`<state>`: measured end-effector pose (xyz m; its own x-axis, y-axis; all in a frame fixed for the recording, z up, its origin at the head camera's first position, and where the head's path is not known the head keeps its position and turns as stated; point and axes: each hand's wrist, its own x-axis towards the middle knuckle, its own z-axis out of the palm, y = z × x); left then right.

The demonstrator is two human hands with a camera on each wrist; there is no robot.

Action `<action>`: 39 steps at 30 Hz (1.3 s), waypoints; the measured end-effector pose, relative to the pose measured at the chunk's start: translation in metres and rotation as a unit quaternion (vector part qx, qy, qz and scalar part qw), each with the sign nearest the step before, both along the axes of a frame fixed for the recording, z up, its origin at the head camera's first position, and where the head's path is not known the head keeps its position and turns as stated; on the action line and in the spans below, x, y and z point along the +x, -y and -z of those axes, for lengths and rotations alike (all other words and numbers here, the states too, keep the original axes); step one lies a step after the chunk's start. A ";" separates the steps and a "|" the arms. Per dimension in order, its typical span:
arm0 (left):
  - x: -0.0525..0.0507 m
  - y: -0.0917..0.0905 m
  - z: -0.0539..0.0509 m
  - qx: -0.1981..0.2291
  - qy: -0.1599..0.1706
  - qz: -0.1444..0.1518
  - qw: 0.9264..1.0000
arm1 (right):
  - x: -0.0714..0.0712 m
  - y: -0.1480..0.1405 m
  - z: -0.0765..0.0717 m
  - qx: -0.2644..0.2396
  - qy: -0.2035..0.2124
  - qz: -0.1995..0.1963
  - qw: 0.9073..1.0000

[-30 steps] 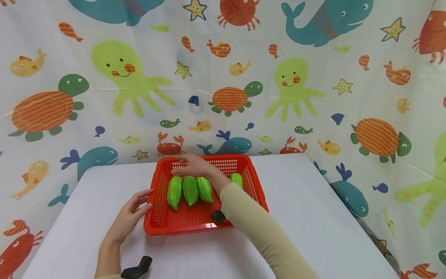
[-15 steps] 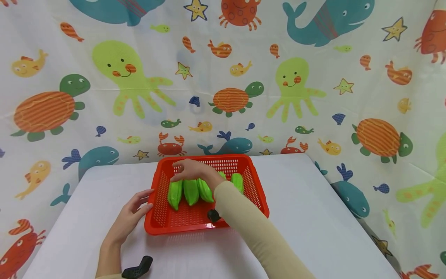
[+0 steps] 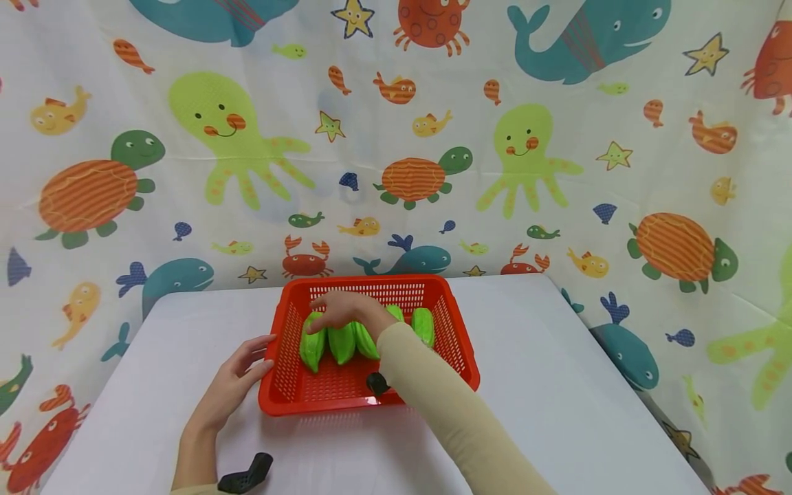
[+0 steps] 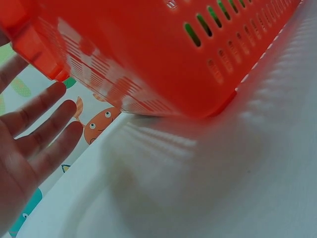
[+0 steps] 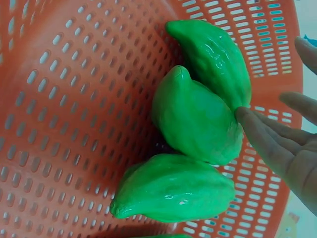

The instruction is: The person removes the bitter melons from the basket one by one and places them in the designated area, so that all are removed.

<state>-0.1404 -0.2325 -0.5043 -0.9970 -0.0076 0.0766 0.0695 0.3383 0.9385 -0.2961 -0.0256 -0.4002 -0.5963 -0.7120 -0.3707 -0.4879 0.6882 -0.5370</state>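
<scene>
A red perforated plastic basket [image 3: 322, 407] stands on the table with several glossy green, ridged, pointed-tip fruits in it. At its left side, one fruit [image 3: 313, 354] lies beside another [image 3: 342, 347]. My right hand [image 3: 349, 309] reaches over these from the back. In the right wrist view its thumb tip meets the middle fruit [image 5: 198, 121] where it borders the upper fruit [image 5: 215, 54]; the other fingers are spread apart. My left hand [image 3: 232, 381] touches the basket's left rim with relaxed fingers; in the left wrist view several fingers [image 4: 54, 119] extend beside the basket wall.
More green fruits lie to the right in the basket, one [image 3: 423, 326] near the right wall, partly behind my right sleeve [image 3: 452, 399]. The white table [image 3: 526, 344] extends on both sides. A curtain [image 3: 371, 158] printed with sea animals hangs behind it.
My right hand has come down from above the basket's back rim to the left fruits. My left hand has stayed at the rim. The view has shifted slightly.
</scene>
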 end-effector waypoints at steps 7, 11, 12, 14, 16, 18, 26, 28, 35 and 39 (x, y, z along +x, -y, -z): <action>-0.001 0.001 0.000 0.007 0.006 0.000 1.000 | -0.001 0.005 0.001 0.018 0.004 -0.017 1.000; -0.002 0.001 -0.001 0.011 0.012 0.002 1.000 | -0.001 0.009 0.001 0.027 0.017 -0.016 0.999; -0.002 0.001 -0.001 0.011 0.012 0.002 1.000 | -0.001 0.010 0.002 0.028 0.020 -0.011 0.999; -0.002 0.001 -0.001 0.011 0.014 0.002 1.000 | -0.001 0.011 0.003 0.031 0.022 -0.005 0.999; -0.002 0.001 -0.001 0.010 0.014 0.001 1.000 | 0.000 0.012 0.003 0.030 0.025 0.000 0.999; -0.002 0.002 -0.001 0.010 0.014 0.001 1.000 | 0.000 0.013 0.004 0.032 0.028 0.009 0.999; -0.001 0.002 0.000 0.014 0.016 0.002 1.000 | 0.003 0.015 0.004 0.072 0.022 0.017 0.997; 0.000 0.002 0.000 0.014 0.017 0.002 1.000 | 0.004 0.017 0.003 0.084 0.020 0.014 0.996; -0.001 0.002 0.000 0.016 0.012 0.004 1.000 | 0.007 0.018 0.005 0.103 0.008 -0.001 0.995; -0.001 0.001 0.000 0.018 0.012 0.004 1.000 | 0.007 0.019 0.010 0.090 0.015 0.009 0.996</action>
<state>-0.1412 -0.2335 -0.5048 -0.9986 -0.0022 0.0531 0.0499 0.3045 0.9512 -0.2890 -0.0447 -0.4103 -0.5947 -0.6223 -0.5090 -0.4602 0.7826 -0.4191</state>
